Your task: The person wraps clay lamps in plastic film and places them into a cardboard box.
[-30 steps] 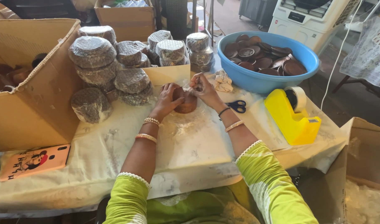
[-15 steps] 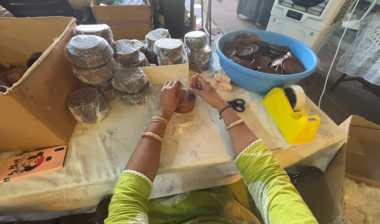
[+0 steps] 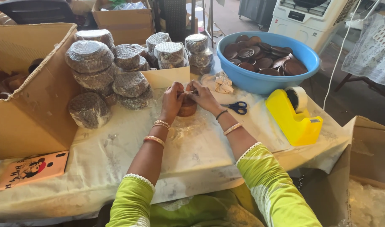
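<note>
Together, left hand [image 3: 172, 100] and right hand [image 3: 204, 96] curled shut around small brown clay stack [image 3: 187, 107] on plastic-covered table [image 3: 116, 151], between wrapped bundles [image 3: 129, 84] and blue basin [image 3: 259, 82]; scissors [image 3: 238, 107] just beside.

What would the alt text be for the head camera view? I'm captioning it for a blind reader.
Two hands, left hand and right hand, together hold a small brown clay pot on a cloth-covered table. Stacks of wrapped bundles stand to the left; a blue tub, scissors and yellow tape dispenser sit to the right.
</note>
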